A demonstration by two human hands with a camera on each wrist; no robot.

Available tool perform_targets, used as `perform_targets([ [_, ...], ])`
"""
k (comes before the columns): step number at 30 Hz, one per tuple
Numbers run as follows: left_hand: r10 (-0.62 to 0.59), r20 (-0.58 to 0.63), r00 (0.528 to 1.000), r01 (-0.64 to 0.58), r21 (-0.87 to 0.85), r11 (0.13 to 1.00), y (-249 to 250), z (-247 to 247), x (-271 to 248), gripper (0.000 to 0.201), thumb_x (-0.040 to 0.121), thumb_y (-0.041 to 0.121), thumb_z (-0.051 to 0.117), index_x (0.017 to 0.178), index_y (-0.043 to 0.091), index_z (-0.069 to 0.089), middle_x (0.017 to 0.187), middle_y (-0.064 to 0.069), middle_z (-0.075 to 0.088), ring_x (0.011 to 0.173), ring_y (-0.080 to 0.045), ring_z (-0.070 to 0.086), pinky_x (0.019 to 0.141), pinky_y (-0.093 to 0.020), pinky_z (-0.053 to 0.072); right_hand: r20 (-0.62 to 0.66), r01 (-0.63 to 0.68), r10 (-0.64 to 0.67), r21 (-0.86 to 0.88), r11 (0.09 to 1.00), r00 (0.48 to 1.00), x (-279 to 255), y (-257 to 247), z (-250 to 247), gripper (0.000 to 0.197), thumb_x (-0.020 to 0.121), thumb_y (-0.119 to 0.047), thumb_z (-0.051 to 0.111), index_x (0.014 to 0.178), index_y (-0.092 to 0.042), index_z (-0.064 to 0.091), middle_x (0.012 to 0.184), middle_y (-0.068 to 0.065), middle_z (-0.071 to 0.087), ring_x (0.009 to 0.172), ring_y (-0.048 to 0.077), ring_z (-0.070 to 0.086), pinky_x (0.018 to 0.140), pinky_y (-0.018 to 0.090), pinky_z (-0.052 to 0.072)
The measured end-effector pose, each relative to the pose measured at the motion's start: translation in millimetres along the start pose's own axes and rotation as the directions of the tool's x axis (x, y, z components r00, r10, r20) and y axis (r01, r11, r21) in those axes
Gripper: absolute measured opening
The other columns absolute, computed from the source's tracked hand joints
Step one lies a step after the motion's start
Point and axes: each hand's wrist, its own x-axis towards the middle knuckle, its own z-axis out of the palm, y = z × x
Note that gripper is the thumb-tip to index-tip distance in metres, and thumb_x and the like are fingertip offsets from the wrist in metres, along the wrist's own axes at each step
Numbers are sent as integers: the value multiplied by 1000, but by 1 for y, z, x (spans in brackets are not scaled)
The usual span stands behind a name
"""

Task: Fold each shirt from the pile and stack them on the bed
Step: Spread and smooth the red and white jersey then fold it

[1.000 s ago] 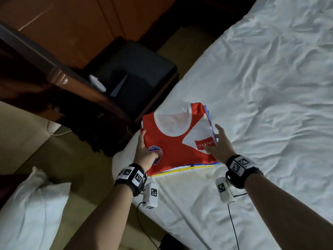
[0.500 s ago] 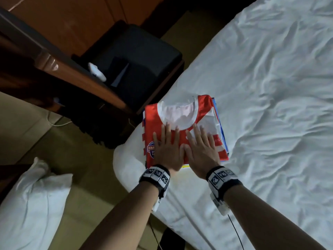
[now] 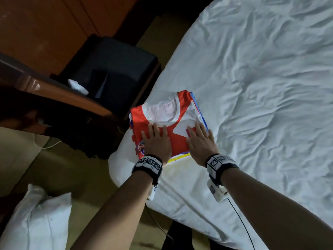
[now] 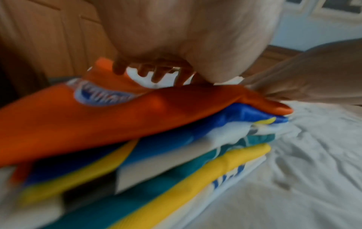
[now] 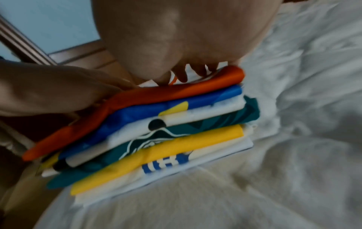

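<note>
From the head camera, the folded red shirt lies on top of a stack of folded shirts at the near corner of the bed. The left hand lies flat on the shirt's left half, fingers straight and slightly spread; it covers most of a round crest. The right hand lies flat on the right half, fingers straight and close together, hiding part of a red band of print. Of the shirts below, only thin blue and yellow edges show. Beside the bed stands a black stool, half behind a dark wooden edge; a white pillow on the floor is cut off at the frame's corner.

The left wrist camera is blurred. The palm fills the top, and the fingertips rest on the shirt near its white collar. The crest's lettering cannot be read. Below the red shirt run blue, white, teal and yellow layers.

The right wrist camera, also soft, shows the stack's side: red, blue, white, teal, yellow, then white with blue print, too blurred to read. The right fingertips touch the top shirt, mostly hidden by the palm.
</note>
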Motion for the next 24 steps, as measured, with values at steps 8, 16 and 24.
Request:
perform_targets([
  [8,384,-29,923,-384,-143,912,116,-70,-32,37,98,27,46,132,19,58,136,-8,55,131,-31,46,109,-49,35,-220,-285,332,222,933,917,-105,69,-81,42,101,-30,48,143,-23,52,154,2,46,143,23,38,119,41,25],
  [16,747,-16,664,-738,-173,652,336,-114,-101,32,102,24,47,130,20,62,124,-3,67,112,-27,63,94,-38,49,-350,-508,628,379,774,695,-253,204,-153,34,100,-28,49,132,-26,60,139,-4,57,128,21,50,106,40,36],
  [24,902,113,417,-895,-123,429,578,-74,-193,31,98,19,57,128,22,65,121,2,69,106,-25,66,87,-36,51,-335,-659,823,492,569,460,-415,410,-151,31,99,-27,50,127,-23,63,130,2,61,119,27,54,99,43,43],
])
